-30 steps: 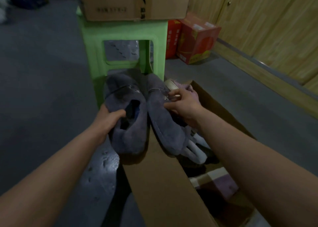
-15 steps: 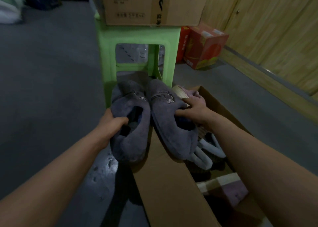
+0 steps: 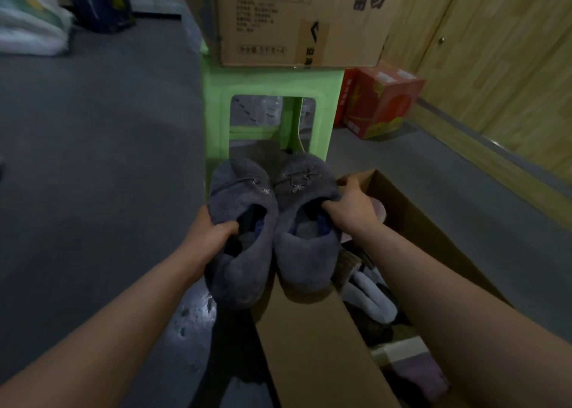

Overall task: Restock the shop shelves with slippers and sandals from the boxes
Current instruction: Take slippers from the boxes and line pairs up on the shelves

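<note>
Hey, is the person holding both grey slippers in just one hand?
No, the left hand grips the left grey slipper and the right hand grips the right grey slipper, each at its opening.

The left hand (image 3: 206, 238) grips the left slipper (image 3: 240, 262) at its opening, and the right hand (image 3: 353, 210) grips the right slipper (image 3: 305, 252) the same way. The grey plush pair touches side by side over the left flap of the open cardboard box (image 3: 312, 352). Other slippers (image 3: 370, 299) lie inside that box. A green stool (image 3: 213, 122) stands just beyond it.
</note>
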`<state>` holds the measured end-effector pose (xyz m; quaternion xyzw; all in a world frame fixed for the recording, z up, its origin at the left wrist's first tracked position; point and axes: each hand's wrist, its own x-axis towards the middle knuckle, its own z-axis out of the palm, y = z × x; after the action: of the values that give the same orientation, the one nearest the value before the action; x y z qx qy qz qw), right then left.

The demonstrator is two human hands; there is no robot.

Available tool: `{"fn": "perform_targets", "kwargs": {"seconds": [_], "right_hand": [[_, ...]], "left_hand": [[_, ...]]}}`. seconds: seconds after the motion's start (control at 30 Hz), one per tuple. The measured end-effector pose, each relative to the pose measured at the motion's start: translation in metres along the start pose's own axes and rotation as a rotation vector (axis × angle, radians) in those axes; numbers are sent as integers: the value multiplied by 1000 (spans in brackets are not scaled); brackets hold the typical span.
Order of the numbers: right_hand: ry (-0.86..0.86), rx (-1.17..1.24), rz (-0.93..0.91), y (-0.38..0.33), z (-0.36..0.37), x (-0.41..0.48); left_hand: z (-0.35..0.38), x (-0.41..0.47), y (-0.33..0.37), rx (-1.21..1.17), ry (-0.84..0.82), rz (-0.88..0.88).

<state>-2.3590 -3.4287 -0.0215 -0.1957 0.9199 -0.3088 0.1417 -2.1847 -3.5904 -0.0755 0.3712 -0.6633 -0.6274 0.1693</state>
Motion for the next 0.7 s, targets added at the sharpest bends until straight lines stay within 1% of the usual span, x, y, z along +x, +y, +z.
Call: {"fn": "perform_targets", "kwargs": {"seconds": [0.1, 0.2, 0.27, 0.33, 0.37, 0.4, 0.47, 0.53, 0.57, 0.63, 0.7], "right_hand": [[-29, -88, -32, 7, -2, 4], [-67, -77, -51, 15, -3, 9], [-39, -109, -113, 20, -3, 10], [45, -272, -259, 20, -2, 8], [80, -345, -384, 16, -2, 7], [90, -398, -523, 11, 0, 4], [23, -507, -724, -2, 5, 0], [-33, -641, -791, -9, 15, 0], [-28, -680, -795, -11, 17, 1], [44, -699, -795, -11, 16, 5], [151, -693, -817, -8, 10, 7]], "left_hand": [[-2, 3, -4, -38, -16, -15], [1, 4, -3, -80, 1, -16], [3, 5, -2, -86, 12, 14], [4, 6, -2, -46, 31, 40], [4, 6, -2, -15, 32, 45], [4, 6, -2, 26, 27, 48], [2, 9, -4, 100, 7, 58], [2, 10, -4, 160, -1, 112], [2, 10, -2, 173, 3, 130], [2, 11, 0, 196, 21, 147], [0, 13, 0, 262, 34, 121]]}}
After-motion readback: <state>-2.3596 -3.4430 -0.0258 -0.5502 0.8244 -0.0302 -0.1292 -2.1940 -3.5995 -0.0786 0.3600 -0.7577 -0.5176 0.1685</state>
